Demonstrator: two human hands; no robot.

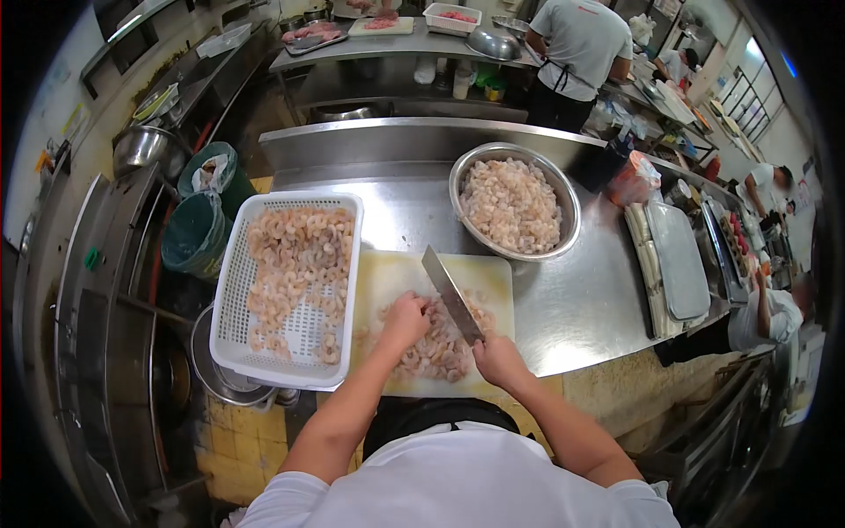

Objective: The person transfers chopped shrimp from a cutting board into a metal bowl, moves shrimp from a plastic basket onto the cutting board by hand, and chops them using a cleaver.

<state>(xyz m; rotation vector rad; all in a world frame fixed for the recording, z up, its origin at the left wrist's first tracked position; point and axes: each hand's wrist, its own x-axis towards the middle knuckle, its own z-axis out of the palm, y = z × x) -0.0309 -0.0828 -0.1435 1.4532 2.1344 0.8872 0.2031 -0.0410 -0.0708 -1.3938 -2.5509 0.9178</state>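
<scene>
My right hand (498, 359) is closed round the handle of a cleaver (451, 295), whose broad blade points up and left over the shrimp. Peeled shrimp (434, 352) lie in a loose pile on a pale cutting board (387, 272). At the pile's left side, my left hand (406, 319) has its fingers bent down at the shrimp, near the blade; whether they grip a piece is hidden. A white perforated basket (226, 304) of whole peeled shrimp stands to the left. Behind the board at right, a steel bowl (573, 220) is heaped with cut shrimp.
The steel table (396, 189) has a raised back edge. Right of it are a lidded metal tray (676, 260) and a bagged container (634, 180). Green bins (195, 233) stand at left, a pot (211, 370) below the basket. Co-workers (581, 44) stand behind and at right.
</scene>
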